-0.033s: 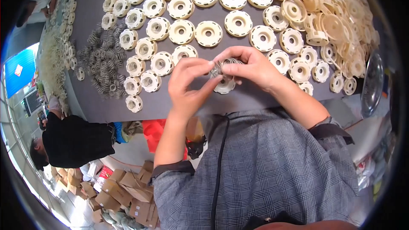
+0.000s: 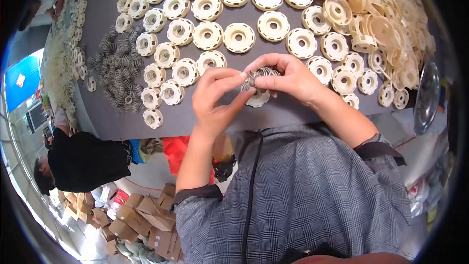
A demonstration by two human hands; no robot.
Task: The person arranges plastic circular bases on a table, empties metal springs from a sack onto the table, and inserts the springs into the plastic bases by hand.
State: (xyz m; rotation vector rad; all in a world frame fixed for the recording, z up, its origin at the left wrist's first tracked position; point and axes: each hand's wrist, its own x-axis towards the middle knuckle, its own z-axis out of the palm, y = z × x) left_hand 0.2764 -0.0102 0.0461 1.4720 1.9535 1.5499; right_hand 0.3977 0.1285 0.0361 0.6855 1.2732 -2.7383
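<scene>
Over the near part of the table, my left hand (image 2: 213, 99) and my right hand (image 2: 289, 79) meet around a small cluster of metal coil springs (image 2: 266, 71). My right fingers and thumb are closed on the springs. The left thumb and forefinger pinch at the cluster's left side; how many coils they hold cannot be made out. Just below the fingertips a cream plastic ring-shaped part (image 2: 259, 99) lies partly hidden. To the left is a heap of grey coil springs (image 2: 117, 68). Beyond my hands stand rows of round cream parts (image 2: 239, 37), several with a spring inside.
A tall pile of cream plastic parts (image 2: 386, 24) fills the table's right side. Near its right corner is a clear shiny dish (image 2: 427, 97). A person in black (image 2: 88, 161) is at the left, above cardboard boxes (image 2: 151, 215) on the floor. A black cord (image 2: 251, 195) hangs down my front.
Hardly anything differs. My fingertips have shifted very slightly at the springs, and more of the coils shows between them.
</scene>
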